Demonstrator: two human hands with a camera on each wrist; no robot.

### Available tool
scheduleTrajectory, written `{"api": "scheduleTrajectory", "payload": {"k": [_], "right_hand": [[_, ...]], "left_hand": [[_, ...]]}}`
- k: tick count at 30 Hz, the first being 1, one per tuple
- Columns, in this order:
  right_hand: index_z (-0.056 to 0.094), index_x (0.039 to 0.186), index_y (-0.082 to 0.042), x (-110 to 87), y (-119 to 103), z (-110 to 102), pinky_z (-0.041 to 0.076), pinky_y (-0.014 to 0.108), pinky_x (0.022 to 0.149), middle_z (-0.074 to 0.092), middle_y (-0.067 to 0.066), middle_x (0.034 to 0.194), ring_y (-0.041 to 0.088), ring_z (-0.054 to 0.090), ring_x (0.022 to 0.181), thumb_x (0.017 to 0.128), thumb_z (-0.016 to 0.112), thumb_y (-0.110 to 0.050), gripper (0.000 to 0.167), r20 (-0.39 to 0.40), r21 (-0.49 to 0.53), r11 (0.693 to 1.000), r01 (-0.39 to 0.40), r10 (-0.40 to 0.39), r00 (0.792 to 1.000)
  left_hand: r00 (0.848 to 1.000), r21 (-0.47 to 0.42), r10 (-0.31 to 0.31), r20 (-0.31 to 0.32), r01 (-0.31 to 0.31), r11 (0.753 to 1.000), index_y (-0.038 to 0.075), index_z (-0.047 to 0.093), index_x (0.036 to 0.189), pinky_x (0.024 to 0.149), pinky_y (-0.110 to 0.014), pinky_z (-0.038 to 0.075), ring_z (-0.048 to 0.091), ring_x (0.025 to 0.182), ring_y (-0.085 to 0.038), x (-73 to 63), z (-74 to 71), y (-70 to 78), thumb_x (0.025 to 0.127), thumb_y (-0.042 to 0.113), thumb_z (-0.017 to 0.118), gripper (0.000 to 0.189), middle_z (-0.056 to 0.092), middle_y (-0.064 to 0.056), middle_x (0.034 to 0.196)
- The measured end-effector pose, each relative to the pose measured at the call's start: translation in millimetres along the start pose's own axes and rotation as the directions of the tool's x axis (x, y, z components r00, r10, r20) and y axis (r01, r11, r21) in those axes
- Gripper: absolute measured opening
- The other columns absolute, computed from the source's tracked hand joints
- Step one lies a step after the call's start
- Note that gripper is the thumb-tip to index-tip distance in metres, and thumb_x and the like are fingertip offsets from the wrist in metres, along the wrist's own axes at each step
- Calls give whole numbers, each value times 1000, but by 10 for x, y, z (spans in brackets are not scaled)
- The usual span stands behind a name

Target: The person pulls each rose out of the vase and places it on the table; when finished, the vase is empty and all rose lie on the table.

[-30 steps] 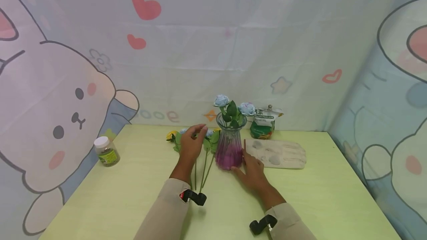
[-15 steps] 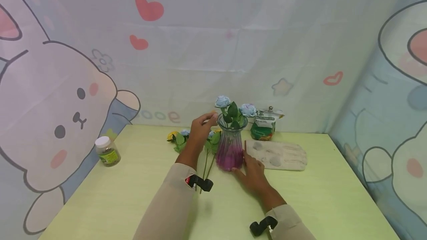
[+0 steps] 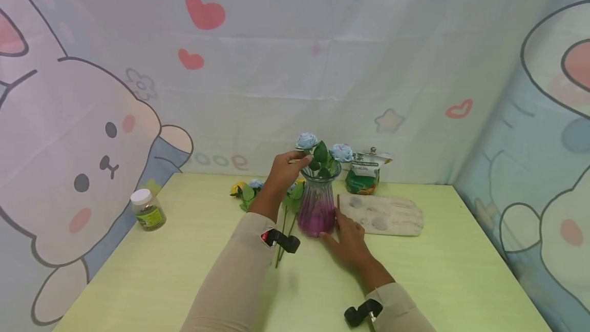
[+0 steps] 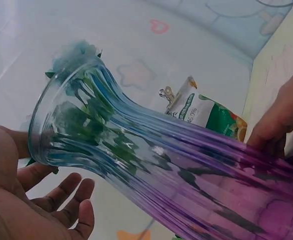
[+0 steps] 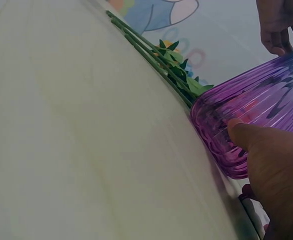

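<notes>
A ribbed glass vase point(image 3: 317, 211), clear at the neck and purple at the base, stands upright on the table with two light-blue roses in it. My right hand point(image 3: 351, 240) holds the vase low, its thumb point(image 5: 241, 132) on the purple glass in the right wrist view. At the rim, my left hand point(image 3: 285, 168) pinches the left blue rose point(image 3: 306, 141) just under its bloom. Its other fingers point(image 4: 69, 192) spread loosely beside the neck in the left wrist view, where the rim partly covers thumb and forefinger. The second blue rose point(image 3: 341, 152) leans right.
Yellow and blue flowers point(image 3: 237, 188) lie left of the vase, their green stems point(image 5: 146, 52) pointing toward the person. Behind the vase stands a clipped green-and-white bag point(image 3: 363, 173). Off-white gloves point(image 3: 392, 214) lie right, and a white-capped jar point(image 3: 148, 210) stands far left.
My left hand has moved right and up from above the lying flowers to the vase rim, and now pinches the left blue rose. The right hand stays on the vase.
</notes>
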State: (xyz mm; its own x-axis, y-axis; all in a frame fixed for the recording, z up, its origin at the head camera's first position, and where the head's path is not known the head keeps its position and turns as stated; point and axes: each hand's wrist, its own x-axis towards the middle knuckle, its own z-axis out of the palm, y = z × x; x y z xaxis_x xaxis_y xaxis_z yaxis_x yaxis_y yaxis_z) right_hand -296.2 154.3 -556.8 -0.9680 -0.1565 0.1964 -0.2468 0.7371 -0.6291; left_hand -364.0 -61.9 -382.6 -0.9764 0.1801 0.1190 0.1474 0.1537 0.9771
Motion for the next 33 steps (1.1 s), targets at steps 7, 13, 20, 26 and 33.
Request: {"api": "scheduleTrajectory", "payload": {"k": [7, 13, 20, 26, 33], "right_hand": [[22, 174, -5, 0, -20, 2, 16, 63, 133, 40, 18, 175, 39, 39, 163, 107, 69, -49, 93, -5, 0, 1000, -14, 14, 1000], [23, 174, -3, -2, -16, 19, 18, 64, 132, 41, 19, 175, 39, 40, 163, 108, 68, -48, 92, -9, -8, 1000, -9, 9, 1000], [24, 174, -3, 3, -14, 6, 16, 64, 133, 40, 18, 176, 39, 39, 163, 108, 69, -48, 91, 3, -7, 1000, -13, 13, 1000], [26, 173, -2, 12, -8, -2, 17, 65, 133, 42, 19, 174, 39, 40, 162, 107, 70, -48, 91, -3, -3, 1000, -7, 7, 1000], [26, 172, 0, 12, -1, 16, 19, 67, 131, 43, 20, 173, 40, 42, 161, 107, 70, -48, 92, -25, -7, 1000, 12, -12, 1000]], "left_hand": [[999, -9, 30, -39, -31, 999, 5, 73, 137, 122, -61, 48, 55, 151, -38, -19, 27, 72, 110, 21, 69, 32, 51, -14, 166], [990, 69, 102, -101, -96, 993, 2, 74, 133, 117, -59, 53, 60, 145, -38, -64, 29, 127, 111, 20, 68, 29, 63, -19, 153], [961, 190, 211, -182, -176, 966, 6, 58, 148, 97, -53, 59, 71, 132, -37, -84, -24, 217, 118, 33, 52, 41, 69, -20, 144], [921, 233, 298, -250, -241, 942, 5, 49, 148, 56, -34, 37, 42, 55, -18, -102, -63, 267, 121, 34, 43, 40, 48, -2, 66], [929, 72, 245, -277, -234, 970, 2, 50, 148, 67, -34, 67, 80, 80, -31, -101, -122, 272, 120, 36, 45, 45, 77, -28, 105]]}}
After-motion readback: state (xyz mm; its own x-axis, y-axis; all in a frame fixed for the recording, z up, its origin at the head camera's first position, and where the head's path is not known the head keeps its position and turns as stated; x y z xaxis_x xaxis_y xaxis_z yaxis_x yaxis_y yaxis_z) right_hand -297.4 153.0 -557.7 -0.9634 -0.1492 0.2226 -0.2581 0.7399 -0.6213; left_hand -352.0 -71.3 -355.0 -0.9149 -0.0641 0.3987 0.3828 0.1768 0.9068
